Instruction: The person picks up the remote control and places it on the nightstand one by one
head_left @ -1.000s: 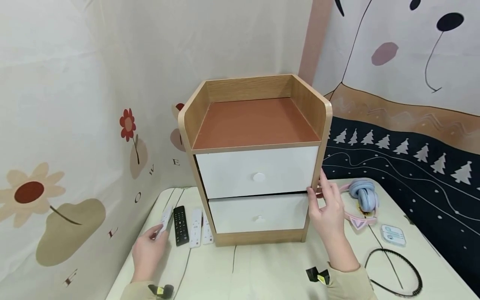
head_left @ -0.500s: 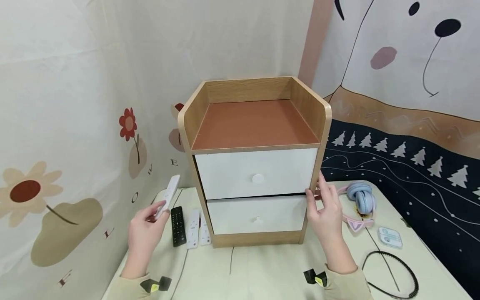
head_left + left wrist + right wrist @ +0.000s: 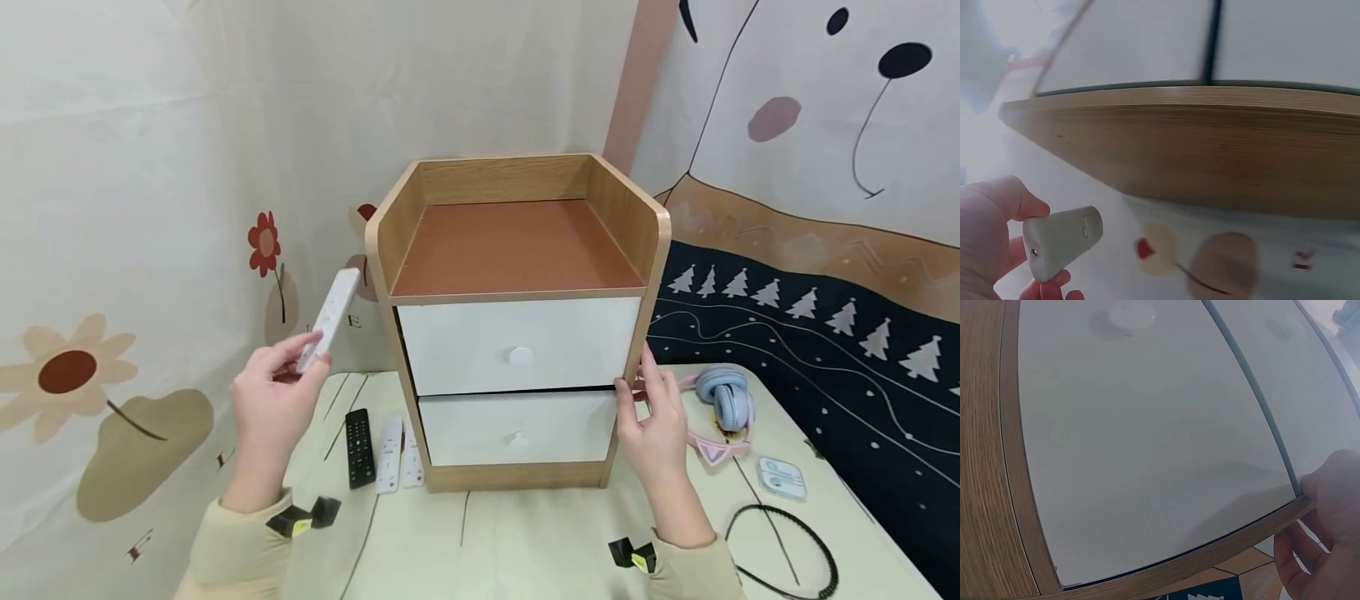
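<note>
My left hand [image 3: 273,400] pinches a white remote control [image 3: 332,315] between thumb and fingers, raised above the table to the left of a small wooden cabinet [image 3: 517,477]. In the left wrist view the remote [image 3: 1063,240] shows its end and back beside the cabinet's side panel [image 3: 1222,150]. My right hand [image 3: 656,425] grips the cabinet's right front edge, thumb in front and fingers round the side. The cabinet has an upper white drawer [image 3: 465,350] and a lower white drawer [image 3: 465,429], both pushed in, each with a round knob. Its top is an open brown tray [image 3: 517,246].
A black remote [image 3: 360,448] and two white remotes, one of them [image 3: 389,454] beside the black one, lie left of the cabinet. To the right are blue-and-pink headphones [image 3: 726,400], a clear case with earphones [image 3: 782,478] and a black hairband [image 3: 825,554]. Printed cloth hangs behind.
My left hand has lifted the white remote off the table, up and a little to the left, tilting it upward. My right hand stays on the cabinet's edge.
</note>
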